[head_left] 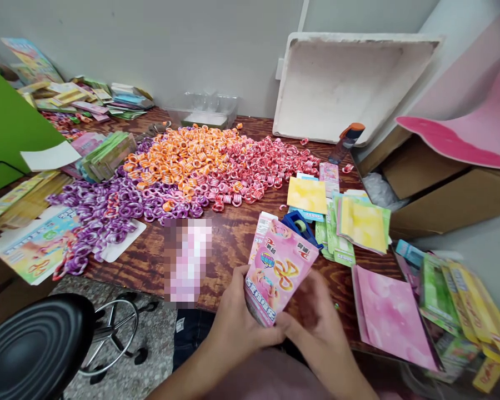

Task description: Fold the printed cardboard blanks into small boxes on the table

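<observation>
Both hands come up from the bottom edge with wrists bent inward, the left hand [237, 322] and the right hand [316, 328] each closed on the lower edge of a pink card [279, 269], held tilted just before the table [229, 244] edge.

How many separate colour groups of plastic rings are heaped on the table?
3. Purple rings lie at the left front, orange rings in the middle toward the wall, pink rings on the right. Strays mix at the borders, and more may lie under the card stacks.
</observation>
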`<action>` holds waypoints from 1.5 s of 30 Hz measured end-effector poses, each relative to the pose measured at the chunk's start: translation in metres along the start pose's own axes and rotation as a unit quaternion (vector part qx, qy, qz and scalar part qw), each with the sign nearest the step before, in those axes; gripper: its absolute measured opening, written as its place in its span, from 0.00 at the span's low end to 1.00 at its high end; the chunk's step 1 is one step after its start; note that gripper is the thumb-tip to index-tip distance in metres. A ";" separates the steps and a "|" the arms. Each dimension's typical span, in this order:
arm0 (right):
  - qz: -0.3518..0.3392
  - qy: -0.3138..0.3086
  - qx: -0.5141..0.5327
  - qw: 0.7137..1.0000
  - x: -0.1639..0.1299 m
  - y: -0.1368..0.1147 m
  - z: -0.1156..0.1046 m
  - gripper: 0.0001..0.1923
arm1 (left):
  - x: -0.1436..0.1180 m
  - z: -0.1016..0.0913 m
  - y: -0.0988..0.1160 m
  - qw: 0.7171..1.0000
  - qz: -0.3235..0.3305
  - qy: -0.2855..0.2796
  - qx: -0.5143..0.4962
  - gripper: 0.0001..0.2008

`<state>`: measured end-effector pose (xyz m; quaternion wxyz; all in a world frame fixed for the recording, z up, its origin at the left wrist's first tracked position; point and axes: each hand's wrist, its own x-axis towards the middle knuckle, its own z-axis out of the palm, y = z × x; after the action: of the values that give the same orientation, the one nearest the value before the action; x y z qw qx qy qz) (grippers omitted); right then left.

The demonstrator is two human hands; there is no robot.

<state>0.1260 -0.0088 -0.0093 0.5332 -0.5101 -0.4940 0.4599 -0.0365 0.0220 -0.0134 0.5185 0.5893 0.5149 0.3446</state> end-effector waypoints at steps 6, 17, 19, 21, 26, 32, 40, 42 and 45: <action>0.068 -0.085 -0.024 0.994 0.001 0.003 0.004 0.18 | 0.002 0.002 -0.003 0.999 0.037 -0.012 -0.026 0.35; 0.036 -0.072 -0.122 0.989 0.001 -0.005 0.012 0.17 | -0.005 0.006 -0.015 0.996 -0.016 0.010 -0.086 0.36; 0.027 -0.091 -0.151 0.984 0.000 -0.006 0.010 0.17 | -0.006 0.007 -0.019 0.995 -0.009 0.010 -0.101 0.38; 0.019 -0.109 -0.177 0.978 0.000 -0.010 0.008 0.18 | -0.008 0.008 -0.021 0.993 -0.003 0.018 -0.114 0.40; 0.004 -0.130 -0.250 0.959 0.002 -0.022 0.000 0.17 | -0.009 0.014 -0.025 0.985 0.033 0.001 -0.170 0.48; 0.037 -0.158 -0.194 0.968 0.010 -0.026 -0.006 0.19 | -0.012 0.018 -0.035 0.973 0.013 -0.009 -0.232 0.53; -0.066 -0.107 -0.190 0.974 0.003 -0.019 -0.001 0.18 | -0.012 0.005 -0.051 0.944 0.054 -0.104 -0.309 0.46; -0.113 -0.091 -0.225 0.963 0.000 -0.018 0.001 0.15 | -0.011 0.004 -0.049 0.921 0.078 -0.123 -0.360 0.43; -0.166 -0.076 -0.279 0.943 -0.004 -0.014 0.006 0.15 | -0.008 0.006 -0.037 0.923 0.048 -0.070 -0.374 0.40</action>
<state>0.1197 -0.0127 0.0049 0.3990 -0.5127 -0.7195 0.2455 -0.0421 0.0106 -0.0490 0.7188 0.3990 0.2819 0.4947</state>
